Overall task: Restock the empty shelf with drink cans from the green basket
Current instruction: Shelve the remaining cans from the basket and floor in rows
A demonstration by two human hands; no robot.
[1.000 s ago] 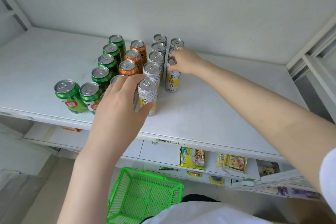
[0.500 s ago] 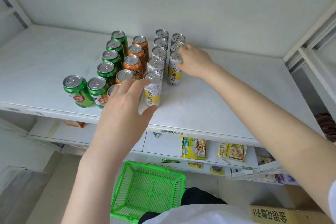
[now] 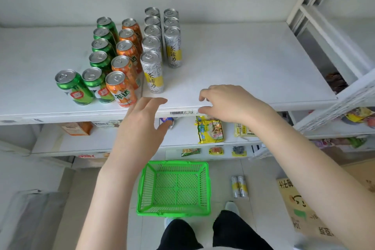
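Both hands have come back off the cans. A second ago the left hand [image 3: 140, 128] was curled round the front silver can [image 3: 152, 72] and the right hand [image 3: 229, 103] was at the front can of the neighbouring silver row [image 3: 172, 46]; now both hover over the front edge of the shelf [image 3: 243, 63], at about 6 o'clock from the rows, apart from every can. The fingers of each hand are spread loose and empty, gripping nothing.

The cans stand upright in rows running from the shelf front toward 12 o'clock: green cans [image 3: 101, 46] at the 9 o'clock side with one extra green can [image 3: 72, 87] set further out, orange cans [image 3: 125, 55] next, then two silver rows. The second silver row is shorter than the first, stopping short of the front.

The basket [image 3: 174, 211] sits on the floor at 6 o'clock, below the hands, and looks empty through its mesh. Two more silver cans [image 3: 239, 186] lie on the floor just beside it at 3 o'clock.

With the basket emptied, the restocking looks nearly done; those two floor cans would likely fill out the short row.
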